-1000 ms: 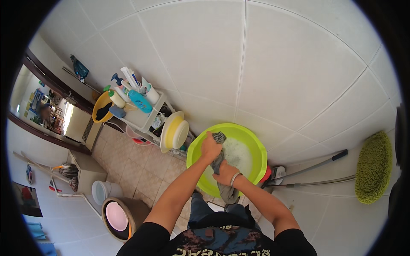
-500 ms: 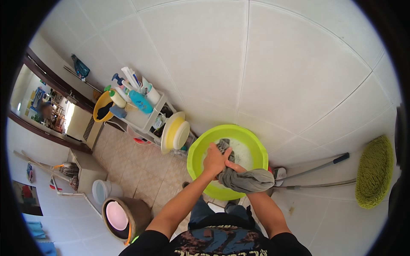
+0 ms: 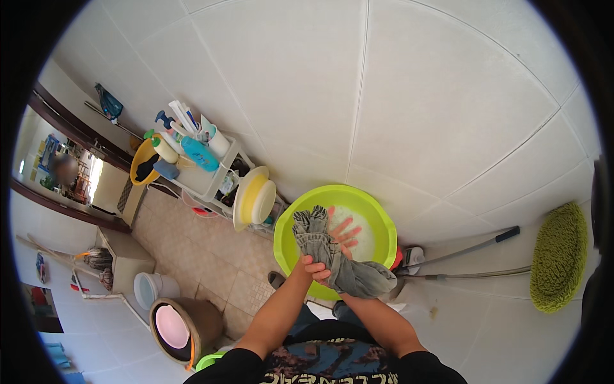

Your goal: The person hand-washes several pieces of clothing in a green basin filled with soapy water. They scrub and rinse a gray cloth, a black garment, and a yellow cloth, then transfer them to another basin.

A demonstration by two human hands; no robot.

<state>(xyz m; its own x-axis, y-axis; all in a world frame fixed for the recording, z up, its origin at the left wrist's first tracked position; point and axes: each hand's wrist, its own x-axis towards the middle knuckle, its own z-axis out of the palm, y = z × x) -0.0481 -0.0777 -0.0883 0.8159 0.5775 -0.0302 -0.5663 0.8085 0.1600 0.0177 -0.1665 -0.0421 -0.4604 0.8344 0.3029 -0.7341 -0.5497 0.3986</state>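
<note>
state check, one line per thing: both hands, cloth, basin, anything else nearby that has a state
left hand: closed on the grey cloth
right hand: fingers spread, under the cloth
grey cloth: wet, bunched, held over the basin
green basin: on the floor, holds sudsy water
mop: lying flat on the floor

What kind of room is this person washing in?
Probably a tiled bathroom or wash area at home. A green basin of soapy water sits on the floor, a rack holds bottles and brushes, and a mop lies nearby.
</note>
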